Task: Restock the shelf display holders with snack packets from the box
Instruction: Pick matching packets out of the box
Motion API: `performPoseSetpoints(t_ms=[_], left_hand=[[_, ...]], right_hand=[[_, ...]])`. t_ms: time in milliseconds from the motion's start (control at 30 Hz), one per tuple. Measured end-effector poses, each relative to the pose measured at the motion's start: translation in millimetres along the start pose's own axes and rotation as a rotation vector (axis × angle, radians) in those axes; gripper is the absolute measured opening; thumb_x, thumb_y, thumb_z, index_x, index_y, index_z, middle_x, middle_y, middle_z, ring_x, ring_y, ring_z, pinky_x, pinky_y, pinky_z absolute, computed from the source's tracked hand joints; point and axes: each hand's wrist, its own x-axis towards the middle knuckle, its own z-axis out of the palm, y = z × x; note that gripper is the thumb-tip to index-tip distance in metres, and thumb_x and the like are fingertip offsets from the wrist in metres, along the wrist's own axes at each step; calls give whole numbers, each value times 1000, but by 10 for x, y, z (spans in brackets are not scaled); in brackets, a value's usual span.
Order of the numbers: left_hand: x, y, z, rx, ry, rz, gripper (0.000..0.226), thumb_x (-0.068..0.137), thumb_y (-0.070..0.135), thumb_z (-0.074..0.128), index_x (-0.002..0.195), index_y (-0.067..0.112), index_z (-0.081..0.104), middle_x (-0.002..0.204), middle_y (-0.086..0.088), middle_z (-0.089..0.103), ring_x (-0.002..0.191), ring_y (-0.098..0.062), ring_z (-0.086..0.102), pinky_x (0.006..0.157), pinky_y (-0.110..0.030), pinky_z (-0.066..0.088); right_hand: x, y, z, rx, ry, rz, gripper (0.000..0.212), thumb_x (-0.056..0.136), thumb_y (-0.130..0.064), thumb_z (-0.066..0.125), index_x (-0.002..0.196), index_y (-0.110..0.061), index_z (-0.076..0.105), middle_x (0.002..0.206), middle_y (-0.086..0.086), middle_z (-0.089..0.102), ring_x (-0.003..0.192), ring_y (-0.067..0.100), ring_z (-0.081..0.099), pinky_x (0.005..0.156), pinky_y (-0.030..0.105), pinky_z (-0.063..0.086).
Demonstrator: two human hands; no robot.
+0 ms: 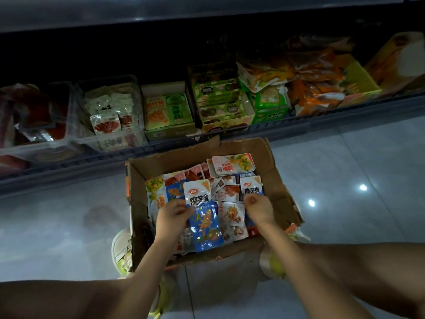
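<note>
A torn cardboard box (273,180) sits on the floor below me, filled with several mixed snack packets. My left hand (173,215) pinches a long blue-and-white packet (204,217) by its left edge over the box. My right hand (258,209) grips the lower end of a second blue-and-white packet (251,186) at the box's right side. A pink-and-yellow packet (232,164) lies at the far end of the box. The low shelf (161,148) beyond holds display holders, among them a clear bin (108,111) and a green carton (167,113).
More cartons stand on the shelf to the right: a dark green one (220,97), a light green one (271,104) and a yellow tray of orange bags (322,88). A red-filled bin (34,116) is at far left. Glossy tiles (345,169) surround the box; my knees flank it.
</note>
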Motion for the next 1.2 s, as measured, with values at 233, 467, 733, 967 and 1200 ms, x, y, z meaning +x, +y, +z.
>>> performPoseSetpoints(t_ms=[233, 467, 733, 967, 1200], left_hand=[[208, -140, -139, -17, 76, -8, 1, 92, 8, 59, 92, 8, 58, 91, -5, 68, 91, -27, 66, 82, -48, 53], [324, -184, -192, -161, 146, -90, 10, 95, 10, 53, 88, 17, 54, 100, -9, 69, 91, -29, 68, 83, -57, 54], [317, -129, -152, -131, 135, -65, 14, 95, 12, 53, 97, 24, 59, 104, -9, 69, 96, -33, 66, 86, -55, 52], [219, -87, -66, -5, -24, -19, 9, 97, 25, 53, 100, 20, 59, 101, -8, 65, 90, -20, 63, 71, -32, 49], [224, -174, -123, -71, 12, 4, 18, 82, 7, 71, 93, 17, 62, 96, -6, 73, 89, -26, 70, 82, -54, 55]], right_hand=[[578, 235, 218, -353, 214, 102, 39, 91, -29, 61, 119, -4, 50, 118, 16, 61, 108, 35, 59, 78, 37, 49], [586, 355, 416, -526, 318, 60, 51, 81, -39, 71, 119, -8, 55, 119, 13, 55, 100, 30, 58, 74, 34, 48], [159, -114, -10, 14, 522, -493, 13, 88, -14, 66, 76, -10, 68, 68, 7, 67, 61, 22, 62, 50, 31, 45], [-200, -446, 410, 151, -151, -305, 29, 83, -19, 72, 56, -15, 62, 48, -6, 59, 45, 6, 55, 48, 23, 40], [-140, -484, 507, 239, -148, -279, 20, 91, -23, 63, 71, -20, 67, 66, -1, 67, 59, 6, 60, 59, 24, 47]])
